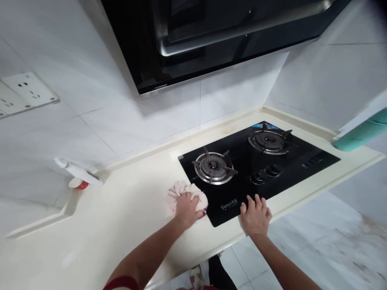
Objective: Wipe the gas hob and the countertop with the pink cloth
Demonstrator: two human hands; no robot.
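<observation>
My left hand (187,208) is closed over a crumpled pale pink cloth (178,189), pressed down at the left edge of the black gas stove (238,189). Part of the cloth lies on the cream countertop (142,193), and part bunches up to the glass edge. My right hand (256,214) rests with fingers spread at the stove's front edge, palm over the counter rim, holding nothing. Two burners sit on the glass: the left burner (213,167) is nearest my left hand, while the right burner (269,141) is farther back. Control knobs (265,174) stand between burners and front edge.
A black range hood (211,64) hangs low above the stove. At the left wall stand a white bottle (81,172) and a red-and-white paper cup (79,184). Wall sockets (30,92) are at far left. A green cylindrical object (363,131) lies at the right end.
</observation>
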